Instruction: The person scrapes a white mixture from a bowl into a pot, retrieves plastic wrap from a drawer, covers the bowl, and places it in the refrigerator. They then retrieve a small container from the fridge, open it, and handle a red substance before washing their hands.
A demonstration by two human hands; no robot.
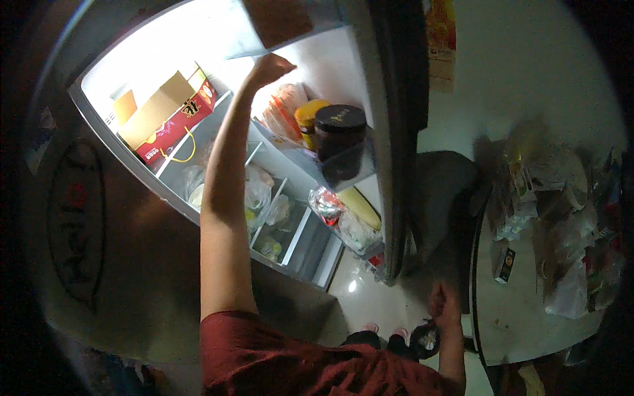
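Note:
My left hand [272,68] is raised inside a lit, open refrigerator, its fingers bent near the lower edge of a clear upper door bin [297,39]. Whether it grips that edge is hidden. Below it, the door bin holds a bagged item [285,109], a yellow container [309,116] and a dark jar with a black lid [341,136]. To its left, an opened red carton [178,123] with a yellow cord handle sits on a shelf. My right hand [440,299] hangs low at my side with curled fingers, dimly lit, beside the table edge.
Bagged food [257,193] lies on the lower shelves. A lower door bin holds a long pale-yellow item [359,208] and plastic-wrapped packages [327,204]. The refrigerator door [396,148] stands between me and a round table [515,317] with plastic bags [569,277] and a small box [504,266].

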